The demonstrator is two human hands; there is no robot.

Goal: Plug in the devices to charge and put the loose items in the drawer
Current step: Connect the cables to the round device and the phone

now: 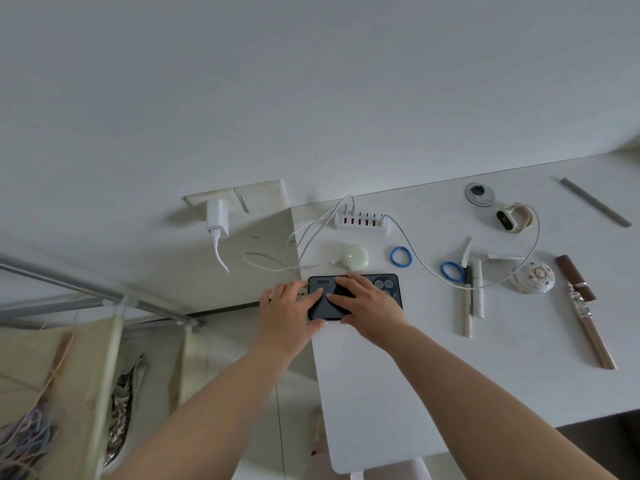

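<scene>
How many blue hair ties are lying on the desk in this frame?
2. One blue hair tie lies right of the round white device. The other blue hair tie lies further right, beside the pens. Neither hand touches them; none appears hidden.

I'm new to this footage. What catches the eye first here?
Both hands, left hand and right hand, rest on a dark phone lying camera-side up at the white desk's left edge. Behind it sits a white charging hub trailing cables.
</scene>
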